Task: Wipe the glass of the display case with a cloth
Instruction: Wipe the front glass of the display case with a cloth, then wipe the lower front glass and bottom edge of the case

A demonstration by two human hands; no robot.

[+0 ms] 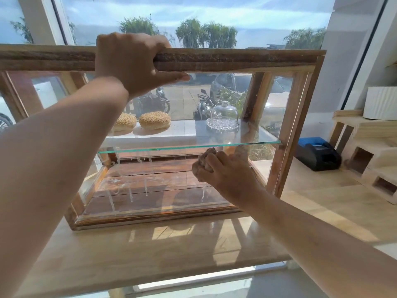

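Note:
A wooden display case with glass panels stands on a light wooden counter in front of a window. My left hand grips the case's top wooden rail, thumb under it. Lower down, my right hand is closed on a crumpled brownish cloth, pressed against the front glass just below the glass shelf. White streaks of liquid run down the lower front glass left of the cloth.
On the shelf inside lie two sesame buns and a glass dome dish. A black and blue receipt printer and a stepped wooden stand with a white pot sit to the right on the counter.

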